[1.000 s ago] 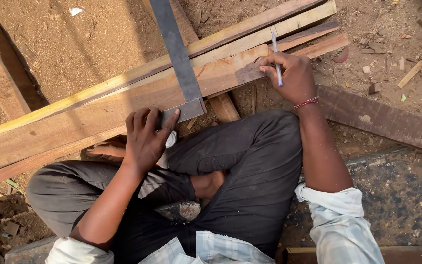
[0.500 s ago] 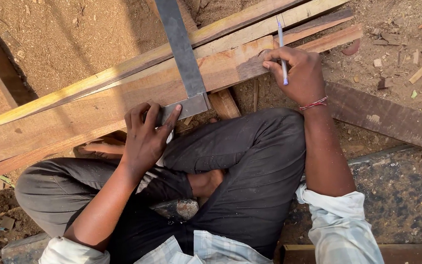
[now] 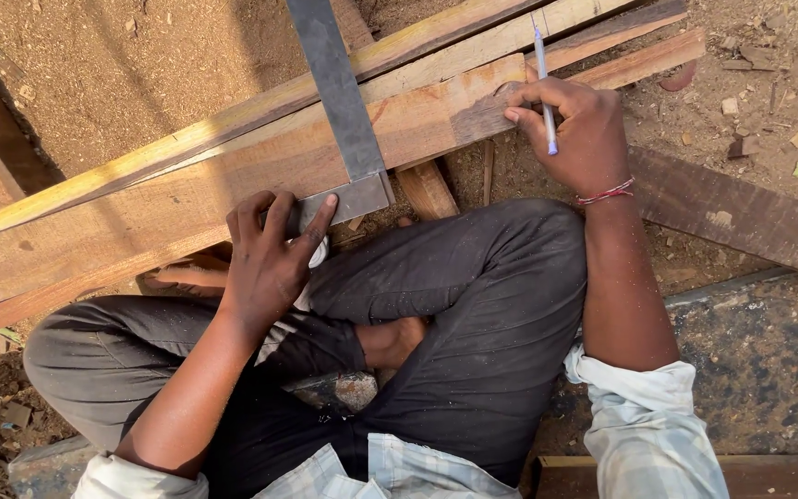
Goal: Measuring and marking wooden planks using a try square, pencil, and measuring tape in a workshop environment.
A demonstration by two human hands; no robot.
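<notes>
The metal square [image 3: 339,120] lay across the wide plank [image 3: 233,185], its long blade going up and away to the top of the picture, its short thick end at the plank's near edge. The left hand [image 3: 270,259] pressed on this short end w/ fingers spread, fingertips on the metal and on the wood, so it was flat and pushing, not closed round anything. The right hand [image 3: 574,129] was closed on a pen [image 3: 544,88], held upright betw. thumb and fingers, tip pointing down, while the fingertips rested at the plank's right end, where the wood looked darker. The pen was well apart from the square.

Behind the wide plank lay narrower planks [image 3: 473,42], side by side and touching it, all slanted the same way. A short wood block [image 3: 427,189] was under the plank, near the person's knee. The person sat cross-legged in dark trousers [image 3: 473,314] on the ground [image 3: 140,65], which was covered w/ sawdust and small chips. A red thread bracelet [image 3: 607,194] was on the right wrist.
</notes>
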